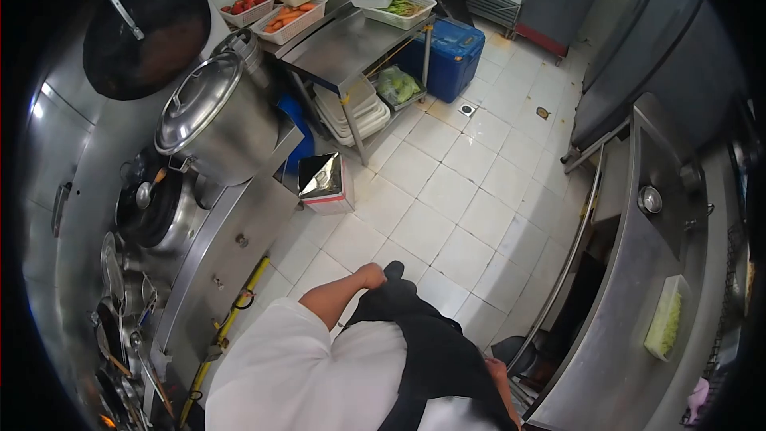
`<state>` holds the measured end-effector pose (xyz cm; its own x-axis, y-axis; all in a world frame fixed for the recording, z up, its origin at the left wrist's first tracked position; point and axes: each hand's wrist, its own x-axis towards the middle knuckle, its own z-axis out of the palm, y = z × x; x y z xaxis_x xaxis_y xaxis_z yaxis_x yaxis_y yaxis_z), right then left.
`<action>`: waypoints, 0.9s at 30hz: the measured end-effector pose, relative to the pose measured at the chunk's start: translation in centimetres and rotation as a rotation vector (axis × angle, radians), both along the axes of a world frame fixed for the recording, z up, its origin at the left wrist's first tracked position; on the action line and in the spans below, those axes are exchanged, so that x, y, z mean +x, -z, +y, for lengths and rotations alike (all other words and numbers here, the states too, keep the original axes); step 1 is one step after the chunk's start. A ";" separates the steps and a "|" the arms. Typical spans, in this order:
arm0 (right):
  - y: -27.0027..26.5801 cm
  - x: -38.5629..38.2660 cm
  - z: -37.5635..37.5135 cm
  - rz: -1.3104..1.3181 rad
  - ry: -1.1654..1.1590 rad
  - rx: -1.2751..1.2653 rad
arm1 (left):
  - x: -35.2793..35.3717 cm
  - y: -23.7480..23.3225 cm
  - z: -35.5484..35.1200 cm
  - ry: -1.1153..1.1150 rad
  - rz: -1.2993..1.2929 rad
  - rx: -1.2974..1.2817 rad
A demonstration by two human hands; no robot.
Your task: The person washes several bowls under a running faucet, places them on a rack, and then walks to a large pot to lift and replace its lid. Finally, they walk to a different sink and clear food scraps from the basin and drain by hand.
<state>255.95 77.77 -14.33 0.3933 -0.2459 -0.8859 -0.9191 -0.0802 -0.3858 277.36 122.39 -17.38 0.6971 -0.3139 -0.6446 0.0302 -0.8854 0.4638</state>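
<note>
White basket (305,28) holds apparent carrots (290,16); whether left hand (371,275) and right hand (496,370) are closed, I cannot tell.

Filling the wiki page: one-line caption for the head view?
Kitchen aisle: black apron above white floor tiles, big lidded pot at left, food baskets on a steel table ahead.

The right hand (496,369) is too blurred to read; the pink thing (697,399) (far right), too small to name.

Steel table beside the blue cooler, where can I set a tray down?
The middle of the steel table is bare, between the carrot basket and the basket of greens. Both ends are crowded, the carrot end most.
</note>
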 end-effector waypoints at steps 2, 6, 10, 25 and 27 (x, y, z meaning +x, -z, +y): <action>3.9 -3.1 -1.2 -0.256 -0.266 -0.145 | 1.7 -0.4 -1.3 0.029 -0.017 -0.045; 4.6 2.1 -0.8 -0.385 -0.462 -0.185 | 6.4 -1.2 -1.1 0.051 -0.009 0.003; 2.6 9.6 1.2 -0.209 -0.336 -0.070 | 9.1 -7.4 1.2 0.032 -0.174 -0.027; 3.4 37.9 11.6 -0.112 -0.549 0.136 | 18.5 -42.7 35.3 -0.891 -1.226 0.740; 3.2 41.6 12.3 -0.150 -0.527 0.157 | 19.4 -42.5 38.5 -0.817 -1.020 0.888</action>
<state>297.57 90.11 -17.54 0.5520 0.1475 -0.8207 -0.7044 -0.4444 -0.5536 296.76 160.90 25.10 0.7201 0.5555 0.4159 0.6279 -0.7767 -0.0498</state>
